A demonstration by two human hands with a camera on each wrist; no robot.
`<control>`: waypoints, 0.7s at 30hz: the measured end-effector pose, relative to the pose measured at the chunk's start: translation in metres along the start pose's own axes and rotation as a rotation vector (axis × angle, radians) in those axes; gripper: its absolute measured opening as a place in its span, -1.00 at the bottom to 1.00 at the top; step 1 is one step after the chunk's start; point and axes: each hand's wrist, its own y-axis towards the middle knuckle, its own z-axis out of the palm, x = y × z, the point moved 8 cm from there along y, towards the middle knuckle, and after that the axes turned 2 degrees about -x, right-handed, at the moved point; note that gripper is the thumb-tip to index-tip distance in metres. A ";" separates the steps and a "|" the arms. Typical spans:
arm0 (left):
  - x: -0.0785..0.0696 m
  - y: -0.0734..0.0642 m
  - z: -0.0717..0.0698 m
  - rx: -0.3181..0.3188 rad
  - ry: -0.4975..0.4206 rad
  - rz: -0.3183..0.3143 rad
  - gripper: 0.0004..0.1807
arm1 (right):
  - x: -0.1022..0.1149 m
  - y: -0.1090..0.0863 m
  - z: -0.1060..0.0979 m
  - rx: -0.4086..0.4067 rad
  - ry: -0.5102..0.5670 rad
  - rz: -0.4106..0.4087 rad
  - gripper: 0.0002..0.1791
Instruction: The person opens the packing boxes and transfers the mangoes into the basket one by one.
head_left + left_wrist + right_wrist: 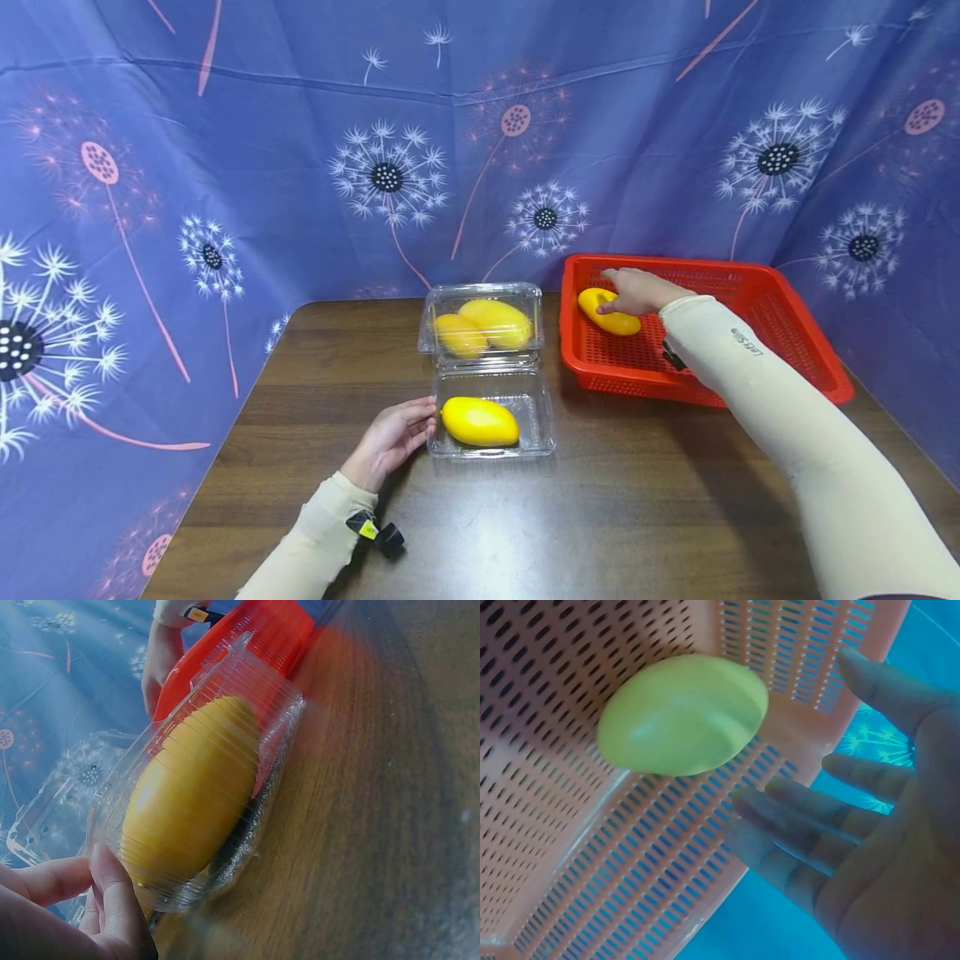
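A clear plastic clamshell box (546, 408) lies opened out on the table, with a yellow mango (480, 422) in its front half. My left hand (399, 435) is at the left side of this half; in the left wrist view, the thumb (109, 866) and index finger pinch its rim. Two more mangoes (497, 323) show through clear ridged plastic just behind. My right hand (637, 293) reaches into the red basket (572, 354), above another mango (682, 712) by the left wall. In the right wrist view its fingers are spread and apart from that mango.
The slotted basket stands at the table's back right, just right of the clear plastic. A blue dandelion-print cloth (465, 150) hangs behind the table and along both sides. Bare wood tabletop (315, 375) shows left of the box and in front of it.
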 end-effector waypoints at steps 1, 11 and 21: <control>0.000 0.000 0.000 -0.001 -0.002 0.000 -0.70 | 0.001 0.000 -0.001 -0.002 0.001 -0.001 -0.13; 0.001 0.000 0.000 0.012 0.004 0.001 -0.59 | 0.011 -0.006 -0.013 -0.055 0.017 -0.005 -0.17; 0.000 0.000 -0.001 -0.002 -0.001 0.008 -0.66 | 0.030 -0.019 -0.025 -0.121 0.036 -0.026 -0.19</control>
